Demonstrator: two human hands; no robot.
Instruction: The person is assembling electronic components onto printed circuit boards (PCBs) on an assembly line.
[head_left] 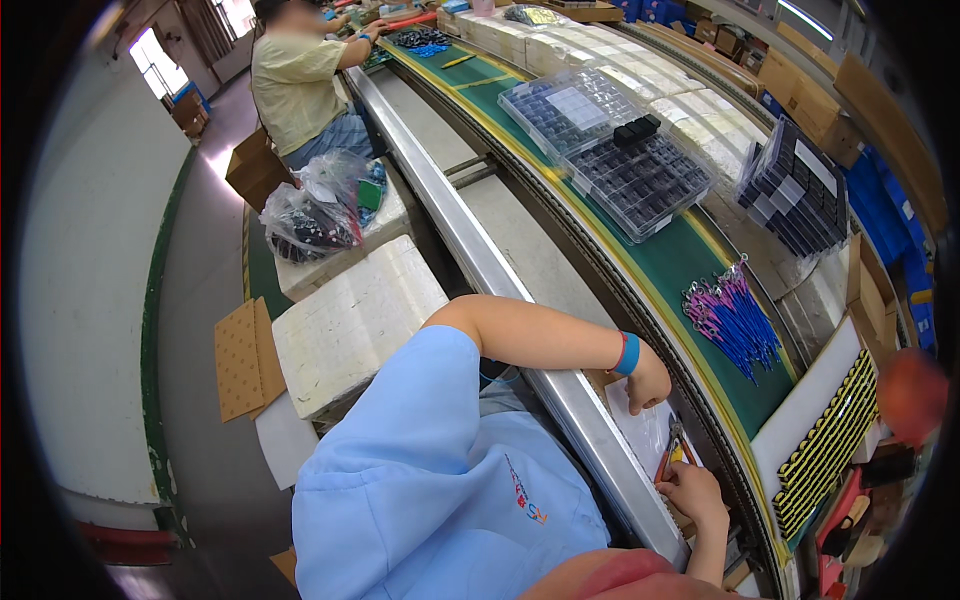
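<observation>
At lower right, the right hand [693, 492] grips orange-handled pliers [665, 461], best kept steady; the left hand [649, 384] sits apart, its hold unclear.

the pliers [675, 432] are showing orange handles; the belt [745, 402] is gleaming green with yellow edging; the straps [735, 322] are mixing blue and pink; the parts [826, 442] are forming yellow-and-black stripes.

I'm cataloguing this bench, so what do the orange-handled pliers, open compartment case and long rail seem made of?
Pliers: greyish metal head, probably steel; orange grips likely plastic or rubber, judging by their even colour.
Compartment case: clear, glossy plastic, it seems, since its contents show through.
Rail: smooth bare metal, perhaps aluminium, from its silvery sheen.
</observation>
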